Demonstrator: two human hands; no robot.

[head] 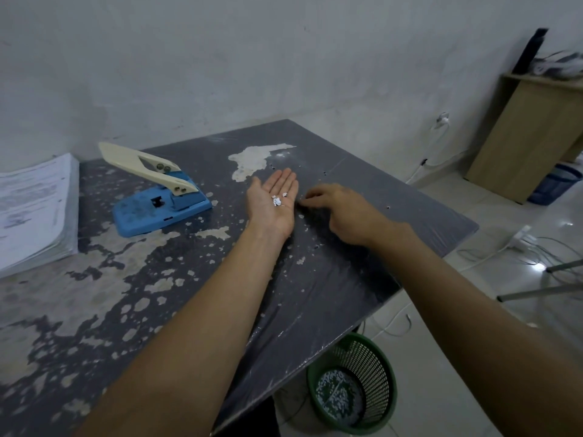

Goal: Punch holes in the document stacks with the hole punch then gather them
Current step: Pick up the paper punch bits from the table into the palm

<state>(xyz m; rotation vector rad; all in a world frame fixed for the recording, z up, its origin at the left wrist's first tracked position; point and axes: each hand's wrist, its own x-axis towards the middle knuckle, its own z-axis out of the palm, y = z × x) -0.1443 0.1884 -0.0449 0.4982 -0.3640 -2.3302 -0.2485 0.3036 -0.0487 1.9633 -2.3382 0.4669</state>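
Observation:
My left hand [273, 205] lies palm up on the dark table [347, 279], fingers spread flat, with a few small white paper punch-outs [277, 200] resting in the palm. Just to its right, my right hand [344, 212] is palm down, fingertips curled and pinched against the table surface next to the left palm; whether they hold a scrap is hidden. The blue hole punch [161, 209] with its cream lever raised stands to the left. A thick stack of printed documents [34, 209] lies at the table's far left edge.
The table's dark cover is worn with pale patches. A green mesh wastebasket [356, 386] with paper bits in it stands on the floor under the table's right edge. A wooden cabinet [533, 137], cables and a power strip [523, 236] are on the right.

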